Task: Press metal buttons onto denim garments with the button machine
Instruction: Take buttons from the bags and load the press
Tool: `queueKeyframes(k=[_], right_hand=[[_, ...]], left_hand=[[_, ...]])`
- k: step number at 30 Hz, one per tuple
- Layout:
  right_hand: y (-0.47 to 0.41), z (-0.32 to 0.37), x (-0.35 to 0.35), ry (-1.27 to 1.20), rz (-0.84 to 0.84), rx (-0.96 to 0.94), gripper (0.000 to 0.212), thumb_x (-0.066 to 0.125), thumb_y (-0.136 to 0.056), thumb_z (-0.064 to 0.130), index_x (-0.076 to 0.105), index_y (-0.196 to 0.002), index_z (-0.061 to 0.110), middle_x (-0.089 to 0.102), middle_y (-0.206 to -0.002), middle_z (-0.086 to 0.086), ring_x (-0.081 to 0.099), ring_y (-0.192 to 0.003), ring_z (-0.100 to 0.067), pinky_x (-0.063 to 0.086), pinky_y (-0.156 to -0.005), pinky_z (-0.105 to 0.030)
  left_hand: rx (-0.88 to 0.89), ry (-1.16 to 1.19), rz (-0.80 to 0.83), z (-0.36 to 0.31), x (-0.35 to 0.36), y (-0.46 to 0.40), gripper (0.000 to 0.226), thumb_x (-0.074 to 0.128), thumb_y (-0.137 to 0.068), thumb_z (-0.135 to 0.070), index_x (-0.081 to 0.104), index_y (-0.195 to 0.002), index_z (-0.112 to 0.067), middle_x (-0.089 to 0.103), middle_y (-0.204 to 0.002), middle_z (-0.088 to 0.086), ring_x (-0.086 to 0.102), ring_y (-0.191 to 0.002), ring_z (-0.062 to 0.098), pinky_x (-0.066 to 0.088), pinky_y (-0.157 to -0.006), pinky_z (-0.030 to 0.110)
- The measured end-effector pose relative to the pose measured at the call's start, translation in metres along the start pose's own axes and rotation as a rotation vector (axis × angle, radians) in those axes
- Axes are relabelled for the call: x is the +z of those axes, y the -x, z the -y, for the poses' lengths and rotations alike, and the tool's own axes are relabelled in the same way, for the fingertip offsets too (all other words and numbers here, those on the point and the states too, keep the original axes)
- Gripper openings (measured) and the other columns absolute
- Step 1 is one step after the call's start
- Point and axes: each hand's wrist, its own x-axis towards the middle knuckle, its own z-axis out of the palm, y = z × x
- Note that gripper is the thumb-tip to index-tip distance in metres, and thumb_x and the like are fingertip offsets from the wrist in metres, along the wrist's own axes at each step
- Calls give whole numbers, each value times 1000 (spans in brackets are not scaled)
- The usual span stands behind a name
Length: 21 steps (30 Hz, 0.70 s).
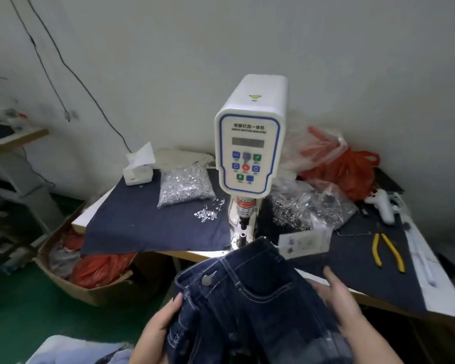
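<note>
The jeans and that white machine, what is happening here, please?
A person holds a pair of dark denim jeans in both hands, the left hand gripping the waistband edge and the right hand supporting the other side. One metal button is already on the waistband. The jeans are in front of the button machine, not under its press. Bags of metal buttons lie on the table beside it.
</note>
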Motion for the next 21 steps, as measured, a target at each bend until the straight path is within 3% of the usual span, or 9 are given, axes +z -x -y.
queueKeyframes(k=[2,4,5,7,8,11,14,18,21], right_hand=[[-5,-34,-31,431,-144,-14,63,53,-99,52,72,-119,-4,67,-123,-33,57,-130,-44,43,-111,-53],[-2,-51,-46,1083,-198,-22,38,70,-86,54,81,-80,19,79,-89,0,73,-92,-17,58,-87,-29],[-7,-44,-51,1381,-220,-53,40,69,-86,53,73,-63,20,72,-69,9,68,-72,-11,54,-68,-20],[-20,-25,-50,1706,-463,-129,42,58,-96,40,65,-63,16,70,-62,5,66,-64,-19,53,-62,-28],[-28,-19,-46,1799,-595,-276,37,54,-99,36,65,-71,15,72,-68,1,68,-70,-23,54,-65,-33],[-67,3,-37,1831,-756,-810,23,55,-100,29,63,-80,20,66,-77,2,65,-77,-25,49,-66,-38],[-103,22,-34,1940,-706,-784,19,55,-100,24,70,-93,17,66,-97,-5,65,-96,-29,53,-80,-42],[-135,24,-49,2058,-863,-858,26,66,-95,25,68,-119,15,61,-115,-12,58,-107,-33,53,-87,-45],[-143,23,-56,2044,-913,-944,27,75,-88,24,72,-112,12,65,-104,-14,60,-98,-36,52,-84,-45]], left_hand=[[77,-50,-67,-8,-2,-13,30,51,-98,2,76,-83,11,77,-81,25,75,-83,39,62,-68,35],[99,-125,-173,-20,0,-20,41,43,-107,-1,63,-73,11,67,-55,20,66,-69,36,52,-62,34],[96,-139,-209,-24,4,-18,41,43,-108,-11,63,-79,9,68,-56,19,67,-68,33,52,-64,33],[106,-392,-258,-31,14,-15,47,50,-108,-35,72,-95,5,75,-78,21,71,-84,32,55,-87,41],[158,-598,-278,-35,15,-15,52,50,-107,-42,76,-94,1,75,-81,20,70,-86,32,52,-94,45],[493,-1153,-266,-49,28,-16,56,56,-100,-47,60,-54,-16,61,-55,-6,54,-59,13,45,-68,43],[702,-1270,-282,-59,47,-28,20,64,-84,-39,54,-74,-25,63,-68,-10,58,-65,9,49,-70,38],[535,-1126,-412,-87,71,-65,57,23,-90,-68,62,-95,-26,71,-100,-4,64,-100,28,44,-88,42],[510,-1204,-516,-104,83,-110,49,27,-108,-53,56,-122,-16,68,-123,14,61,-116,40,41,-87,42]])
